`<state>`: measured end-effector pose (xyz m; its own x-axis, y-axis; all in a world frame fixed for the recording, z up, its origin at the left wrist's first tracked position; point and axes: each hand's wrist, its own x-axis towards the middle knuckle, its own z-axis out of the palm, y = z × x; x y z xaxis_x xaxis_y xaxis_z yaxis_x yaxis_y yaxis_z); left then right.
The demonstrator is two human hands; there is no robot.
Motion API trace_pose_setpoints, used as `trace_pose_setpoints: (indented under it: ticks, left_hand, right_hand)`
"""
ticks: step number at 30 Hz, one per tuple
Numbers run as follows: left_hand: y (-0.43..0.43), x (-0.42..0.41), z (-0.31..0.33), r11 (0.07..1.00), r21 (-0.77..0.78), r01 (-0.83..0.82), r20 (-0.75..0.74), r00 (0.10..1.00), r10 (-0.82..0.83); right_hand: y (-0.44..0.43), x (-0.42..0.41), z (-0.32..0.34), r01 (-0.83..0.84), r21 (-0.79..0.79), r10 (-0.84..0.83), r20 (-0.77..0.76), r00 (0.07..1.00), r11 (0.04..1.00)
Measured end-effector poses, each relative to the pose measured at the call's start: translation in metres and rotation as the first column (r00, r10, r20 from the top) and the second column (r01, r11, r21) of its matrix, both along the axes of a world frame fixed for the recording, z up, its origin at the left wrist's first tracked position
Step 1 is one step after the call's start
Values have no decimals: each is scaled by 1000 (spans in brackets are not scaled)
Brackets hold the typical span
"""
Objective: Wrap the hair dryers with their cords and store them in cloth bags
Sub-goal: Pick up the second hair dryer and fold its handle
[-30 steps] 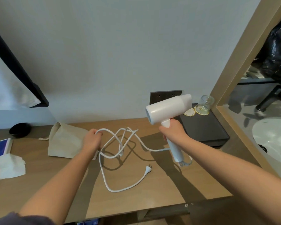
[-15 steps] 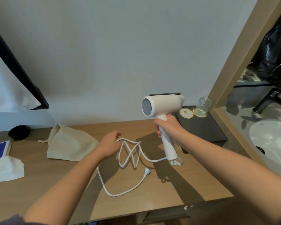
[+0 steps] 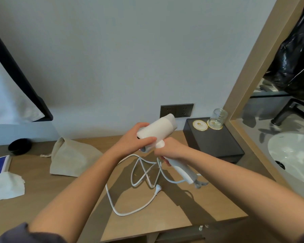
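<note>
With the left hand (image 3: 135,140) curled round the barrel of the hair dryer (image 3: 162,128) and the right hand (image 3: 171,150) gripping its handle just below, the person would do well to steady it before winding the cord (image 3: 123,215) lying slack beneath both grips.

The left forearm (image 3: 81,186) and right forearm (image 3: 235,174) are stretched forward, bare, and held so that the hands meet in the middle. The left hand (image 3: 132,140) is wrapped round the barrel of the white plastic hair dryer (image 3: 162,126), and the handle is gripped in the curled fingers of the right hand (image 3: 172,150).
</note>
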<state>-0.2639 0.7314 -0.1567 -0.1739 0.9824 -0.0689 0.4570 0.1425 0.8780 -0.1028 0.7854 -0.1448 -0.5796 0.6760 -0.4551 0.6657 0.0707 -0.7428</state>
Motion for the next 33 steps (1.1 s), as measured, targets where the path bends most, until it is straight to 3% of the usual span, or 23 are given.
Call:
trace_pose_setpoints:
  ticks: [4, 7, 11, 17, 22, 29, 33]
  left_hand:
    - [-1, -3, -7, 993, -109, -38, 22, 999, 41]
    - [-4, -8, -12, 986, -147, -80, 137, 985, 100]
    - [-12, -16, -21, 964, -239, -112, 229, 959, 168]
    - [-24, -21, -30, 946, -302, -116, 332, 917, 218]
    - [-34, -30, -30, 937, -340, 74, 451, 887, 94]
    - [-37, -37, -25, 921, -346, 176, 530, 847, 38]
    - [-36, -41, -28, 905, -363, 222, 573, 819, 29]
  right_hand:
    - [2, -4, -10, -185, 294, 88, 315, 945, 938]
    - [-3, 4, -20, -326, 579, 2, 488, 873, 747]
    - [-5, 18, -28, -458, 686, -50, 583, 811, 565]
    - [3, 23, -25, -595, 680, 104, 617, 780, 428]
    - [8, 33, -26, -654, 688, 257, 602, 756, 314]
    - [21, 39, -30, -596, 784, 409, 492, 768, 176]
    - [27, 42, -41, -423, 905, 479, 353, 804, 42]
